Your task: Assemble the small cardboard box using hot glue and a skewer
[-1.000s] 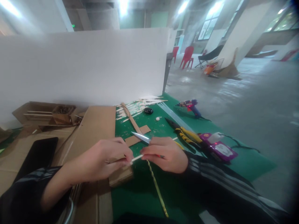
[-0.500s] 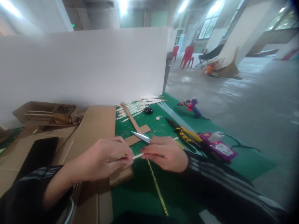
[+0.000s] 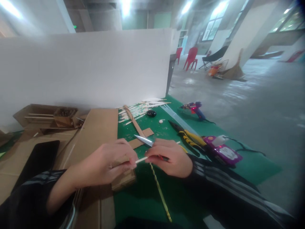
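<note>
A thin pale wooden stick (image 3: 141, 160) spans the small gap between my two hands. My left hand (image 3: 107, 162) pinches one end of it between thumb and fingertips. The fingers of my right hand (image 3: 170, 157) are closed on the stick's other part and also around a pair of scissors (image 3: 144, 140), whose pointed metal blades stick out to the upper left. Most of the scissors' handle is hidden by the hand; bits of red and yellow show. Below the hands, a twisted gold-coloured rod (image 3: 159, 190) lies on the green table mat (image 3: 140, 210).
Several pale sticks (image 3: 135, 113) lie behind a cardboard strip (image 3: 133, 120). To the right are yellow-black pliers (image 3: 190, 136), a purple device (image 3: 224, 151) and a glue gun (image 3: 196, 109). Cardboard (image 3: 102, 124), a black phone (image 3: 38, 162) and a cardboard box (image 3: 35, 116) occupy the left.
Both hands have shifted very slightly, and a little more of the stick shows between them. Both grips look the same, and the things on the table have not moved.
</note>
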`<state>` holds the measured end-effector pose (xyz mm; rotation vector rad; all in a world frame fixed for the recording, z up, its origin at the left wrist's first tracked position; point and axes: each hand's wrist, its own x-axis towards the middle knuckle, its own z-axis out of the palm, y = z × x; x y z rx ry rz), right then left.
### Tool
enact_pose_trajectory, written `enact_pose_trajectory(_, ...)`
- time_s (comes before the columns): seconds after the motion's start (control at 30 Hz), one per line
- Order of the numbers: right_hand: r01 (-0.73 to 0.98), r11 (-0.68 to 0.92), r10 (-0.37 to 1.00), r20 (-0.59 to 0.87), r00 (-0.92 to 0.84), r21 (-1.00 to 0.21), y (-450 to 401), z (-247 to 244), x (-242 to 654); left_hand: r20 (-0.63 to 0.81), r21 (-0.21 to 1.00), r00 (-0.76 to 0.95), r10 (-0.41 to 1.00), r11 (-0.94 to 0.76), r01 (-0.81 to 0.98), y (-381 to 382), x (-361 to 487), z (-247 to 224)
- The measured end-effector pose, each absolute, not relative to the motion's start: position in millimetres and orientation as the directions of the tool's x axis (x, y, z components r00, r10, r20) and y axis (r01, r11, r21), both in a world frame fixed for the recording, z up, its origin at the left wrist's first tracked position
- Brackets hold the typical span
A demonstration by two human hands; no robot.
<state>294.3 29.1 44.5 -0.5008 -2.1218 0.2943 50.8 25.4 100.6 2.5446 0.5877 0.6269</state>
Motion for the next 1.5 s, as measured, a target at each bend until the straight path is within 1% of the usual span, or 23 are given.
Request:
enact_pose_trajectory(0.17, 0.193, 0.879, 0.471, 0.724, -0.504, -0.437, 28.1, 45.1, 294.1, 0.346, 0.532, 0.816, 0.463, -0.814, 0.235, 25.0, 51.5, 100.4)
enact_pose_trajectory(0.37, 0.178, 0.883, 0.461, 0.727, -0.51, -0.435, 27.0, 44.3, 294.5, 0.353, 0.53, 0.818, 0.453, -0.818, 0.224, 24.2, 51.0, 100.0)
enact_pose_trajectory(0.53, 0.189, 0.871, 0.484, 0.72, -0.497, -0.455, 26.0, 44.2, 294.6, 0.379, 0.519, 0.811, 0.445, -0.828, 0.212, 23.2, 50.9, 100.5)
enact_pose_trajectory(0.83, 0.235, 0.874, 0.484, 0.711, -0.51, -0.426, 25.5, 45.8, 295.0, 0.436, 0.48, 0.78, 0.448, -0.849, 0.22, 22.6, 52.0, 100.6)
enact_pose_trajectory(0.97, 0.244, 0.872, 0.487, 0.707, -0.513, -0.424, 24.7, 45.9, 295.7, 0.42, 0.478, 0.771, 0.479, -0.839, 0.261, 22.2, 50.6, 98.2)
enact_pose_trajectory(1.2, 0.257, 0.885, 0.465, 0.705, -0.535, -0.389, 26.5, 43.2, 295.8, 0.337, 0.514, 0.743, 0.578, -0.775, 0.369, 19.7, 49.9, 95.6)
enact_pose_trajectory(1.33, 0.275, 0.894, 0.448, 0.716, -0.535, -0.353, 28.2, 42.4, 294.6, 0.345, 0.503, 0.724, 0.597, -0.769, 0.394, 18.4, 52.0, 95.4)
enact_pose_trajectory(1.5, 0.298, 0.897, 0.441, 0.717, -0.54, -0.328, 28.7, 41.4, 294.7, 0.356, 0.525, 0.706, 0.613, -0.756, 0.392, 18.1, 52.9, 95.4)
